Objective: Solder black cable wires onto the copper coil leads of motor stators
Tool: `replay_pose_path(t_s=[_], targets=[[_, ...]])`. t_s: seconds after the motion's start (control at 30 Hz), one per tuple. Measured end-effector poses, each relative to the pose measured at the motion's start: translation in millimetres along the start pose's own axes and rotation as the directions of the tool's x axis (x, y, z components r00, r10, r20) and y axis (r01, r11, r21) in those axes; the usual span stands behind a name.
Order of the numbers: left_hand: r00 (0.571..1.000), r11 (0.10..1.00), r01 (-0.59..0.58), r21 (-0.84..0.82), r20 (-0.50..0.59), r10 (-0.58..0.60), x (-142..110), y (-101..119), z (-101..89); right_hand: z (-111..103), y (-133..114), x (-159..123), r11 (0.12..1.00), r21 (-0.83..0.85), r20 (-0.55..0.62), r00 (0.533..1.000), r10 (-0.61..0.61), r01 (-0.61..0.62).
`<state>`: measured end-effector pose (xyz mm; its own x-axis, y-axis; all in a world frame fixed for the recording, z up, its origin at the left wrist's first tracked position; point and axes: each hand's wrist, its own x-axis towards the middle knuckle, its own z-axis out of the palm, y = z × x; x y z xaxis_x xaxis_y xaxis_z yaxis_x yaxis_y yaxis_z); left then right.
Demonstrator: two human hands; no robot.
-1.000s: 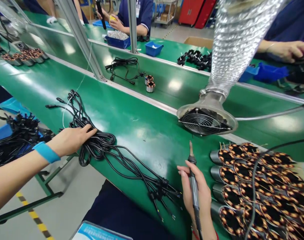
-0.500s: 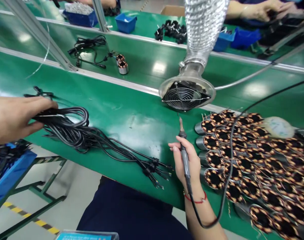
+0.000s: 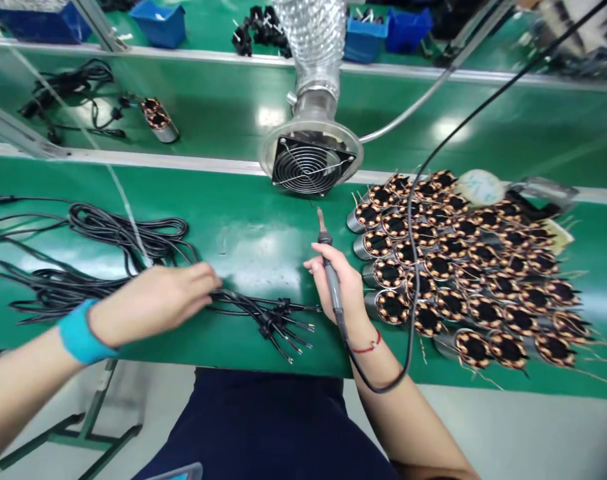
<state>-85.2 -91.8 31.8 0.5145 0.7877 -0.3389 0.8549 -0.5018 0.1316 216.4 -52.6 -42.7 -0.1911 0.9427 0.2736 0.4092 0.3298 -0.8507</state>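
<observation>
Shifted right since last frame: L hand point(image 3: 153, 303) now out over the black power cables point(image 3: 128, 230), open, fingers loosely together, tips just by the split wire ends. R hand point(image 3: 340, 287) clamped on soldering iron point(image 3: 330, 277), tip up, just beside rows of copper-wound stators point(image 3: 438, 267) on green belt point(image 3: 263, 353), extraction fan point(image 3: 308, 167) beyond.

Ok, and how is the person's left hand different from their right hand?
The left hand wears a wide blue wristband, but the right hand has a thin red string bracelet. The left hand is spread open over black cables, but the right hand is curled around a soldering iron. Both hands are bare, and both are above the green workbench.
</observation>
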Motion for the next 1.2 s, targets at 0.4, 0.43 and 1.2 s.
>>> replay_pose_path(t_s=[0.4, 0.43, 1.2], targets=[[0.961, 0.945, -0.274, -0.176, -0.02, 0.275, 63, 52, 15.4, -3, 2, 1, 0.998, 0.004, -0.097, 0.994, -0.058, 0.059], [0.973, 0.951, -0.23, -0.206, -0.03, 0.228, 68, 51, 12.1, -4, 3, 1, 0.998, 0.002, -0.112, 0.992, -0.056, 0.056], [0.999, 0.955, 0.004, -0.297, -0.04, -0.016, 19, 16, -20.2, -15, 1, 1, 0.996, 0.072, -0.205, 0.978, -0.044, 0.059]])
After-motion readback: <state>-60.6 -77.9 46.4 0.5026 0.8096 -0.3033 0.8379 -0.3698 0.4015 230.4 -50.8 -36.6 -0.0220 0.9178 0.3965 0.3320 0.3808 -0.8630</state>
